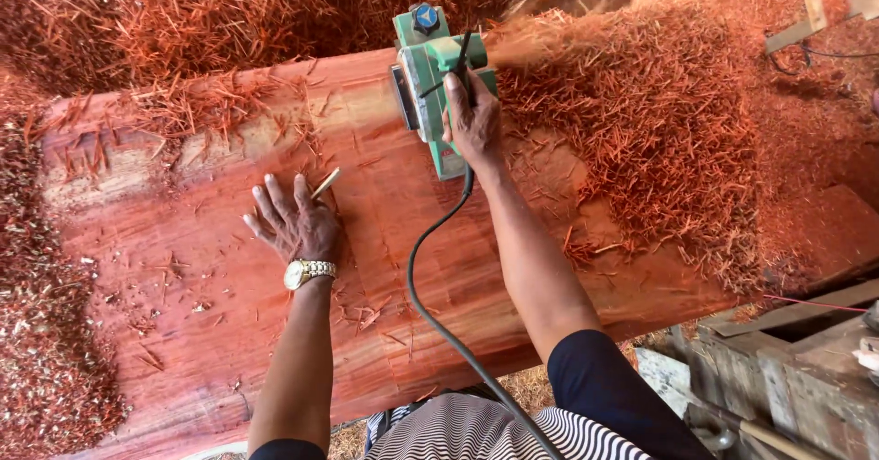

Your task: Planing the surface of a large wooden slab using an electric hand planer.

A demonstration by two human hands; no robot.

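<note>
Our right hand [473,123] grips a green electric planer [438,85] at the red slab's [229,323] far edge; our left hand [295,222] lies flat, open. The trailing cord [430,318] could snag.

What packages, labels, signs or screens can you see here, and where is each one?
None can be made out. The green electric planer under the right hand shows no readable label. The left hand lies flat on the red wooden slab, amid red shavings.
</note>
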